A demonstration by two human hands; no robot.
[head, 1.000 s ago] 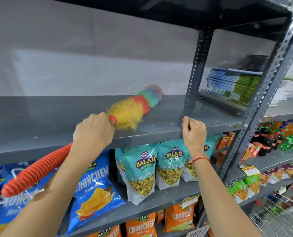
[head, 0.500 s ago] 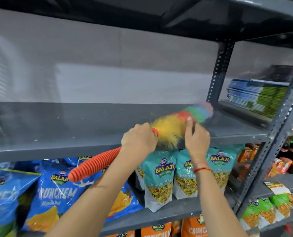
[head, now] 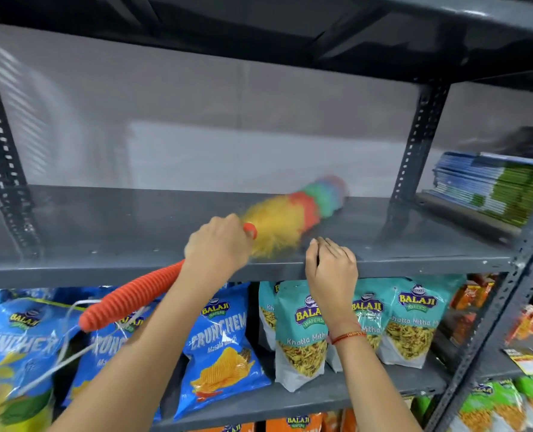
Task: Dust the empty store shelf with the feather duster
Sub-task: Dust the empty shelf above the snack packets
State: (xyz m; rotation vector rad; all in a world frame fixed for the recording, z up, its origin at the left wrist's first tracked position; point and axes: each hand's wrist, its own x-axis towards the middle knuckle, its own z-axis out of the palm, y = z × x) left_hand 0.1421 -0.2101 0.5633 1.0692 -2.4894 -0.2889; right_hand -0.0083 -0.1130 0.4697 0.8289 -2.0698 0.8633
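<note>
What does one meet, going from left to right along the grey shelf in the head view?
Black perforated left upright → left hand holding the orange ribbed duster handle → yellow-to-rainbow fluffy duster head → right hand on the shelf edge → black perforated right upright → stack of blue-green booklets.

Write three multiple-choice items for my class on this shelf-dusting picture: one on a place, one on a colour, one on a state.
1. Where does the right hand rest?
A. on the front edge of the empty shelf
B. on the stack of booklets
C. on a snack bag

2. What colour is the feather duster handle?
A. blue
B. orange-red
C. black

3. What is the left hand doing?
A. hanging open
B. pressing flat on the shelf
C. closed around the duster handle

Answers:
1 A, its fingers curl over the shelf's front lip.
2 B, the ribbed handle below the left hand is orange-red.
3 C, the handle passes through the closed fist while the fluffy head lies on the shelf.
</note>
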